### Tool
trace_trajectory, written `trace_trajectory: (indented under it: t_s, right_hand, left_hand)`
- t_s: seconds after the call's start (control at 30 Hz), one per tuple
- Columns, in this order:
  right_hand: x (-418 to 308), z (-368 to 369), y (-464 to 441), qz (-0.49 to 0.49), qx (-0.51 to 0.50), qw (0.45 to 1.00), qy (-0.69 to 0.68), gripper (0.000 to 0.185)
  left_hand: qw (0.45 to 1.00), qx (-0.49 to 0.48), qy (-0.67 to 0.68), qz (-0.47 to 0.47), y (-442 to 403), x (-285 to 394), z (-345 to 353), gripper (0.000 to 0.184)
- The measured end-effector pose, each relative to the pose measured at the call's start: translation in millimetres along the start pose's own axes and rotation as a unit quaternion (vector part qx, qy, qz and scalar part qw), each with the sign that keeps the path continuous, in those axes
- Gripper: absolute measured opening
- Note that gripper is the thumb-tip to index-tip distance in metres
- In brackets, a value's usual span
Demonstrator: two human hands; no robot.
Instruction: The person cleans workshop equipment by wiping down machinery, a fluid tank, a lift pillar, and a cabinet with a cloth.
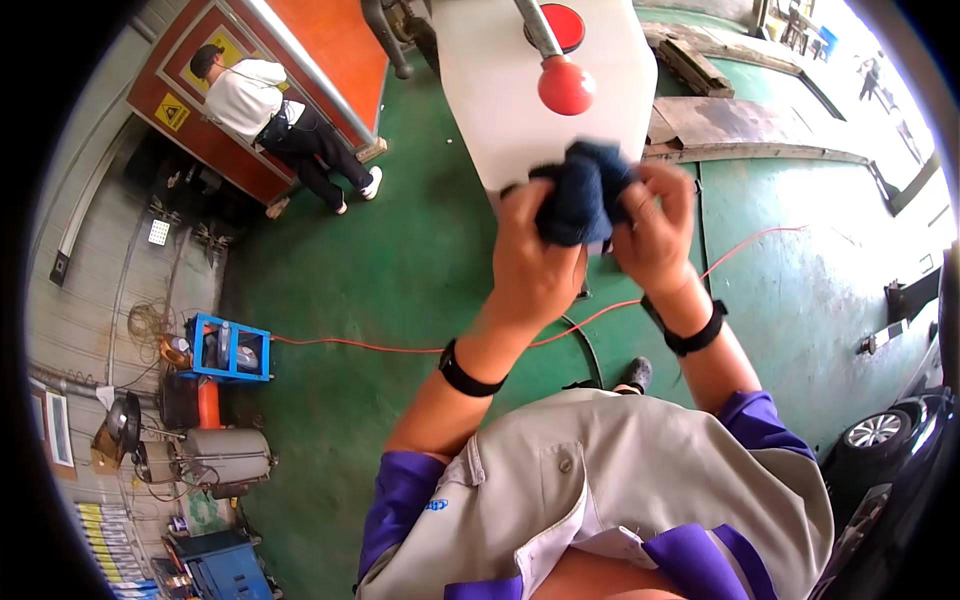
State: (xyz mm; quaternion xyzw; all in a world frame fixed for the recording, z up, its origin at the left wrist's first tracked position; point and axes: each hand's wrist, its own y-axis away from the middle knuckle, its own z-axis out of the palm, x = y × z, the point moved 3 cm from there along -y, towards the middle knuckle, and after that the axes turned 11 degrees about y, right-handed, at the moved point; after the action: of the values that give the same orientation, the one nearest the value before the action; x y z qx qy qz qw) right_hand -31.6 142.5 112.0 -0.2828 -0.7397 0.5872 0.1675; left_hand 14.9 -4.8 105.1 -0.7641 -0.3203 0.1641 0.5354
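A crumpled dark blue cloth [580,200] is bunched between my two hands, out in front of my chest. My left hand [535,255] grips its left side with curled fingers. On the other side, my right hand [655,230] pinches the cloth between thumb and fingers. Motion blurs the cloth and fingertips slightly. Just beyond the cloth is a red ball knob [567,88] on a metal rod, above a long white surface [490,100]. A red disc [562,27] lies farther along that surface. Both wrists wear black bands.
A person [255,95] stands at an orange cabinet [160,75] at upper left. A red hose [370,348] crosses the green floor near my feet. A blue cart [232,348] and a tank [230,455] stand left; a car wheel [875,430] is at right.
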Motion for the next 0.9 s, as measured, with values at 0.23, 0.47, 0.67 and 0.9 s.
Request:
trace_trajectory:
  t_s: [0.23, 0.47, 0.67, 0.9]
  right_hand:
    - [17, 22, -18, 0.050, 0.063, 0.993, 0.090, 0.036]
    - [24, 55, 100, 0.082, -0.021, 0.995, 0.054, 0.036]
    - [32, 68, 192, 0.159, -0.153, 0.975, 0.012, 0.048]
    - [30, 50, 227, 0.391, -0.311, 0.864, -0.066, 0.050]
  left_hand:
    - [0.998, -0.024, -0.028, -0.058, -21, -15, 32, 0.034]
    - [0.992, -0.077, -0.009, -0.095, 85, -22, 66, 0.032]
    - [0.952, -0.298, -0.016, -0.075, 168, -33, 84, 0.034]
    - [0.880, -0.352, 0.121, -0.295, 181, -18, 86, 0.029]
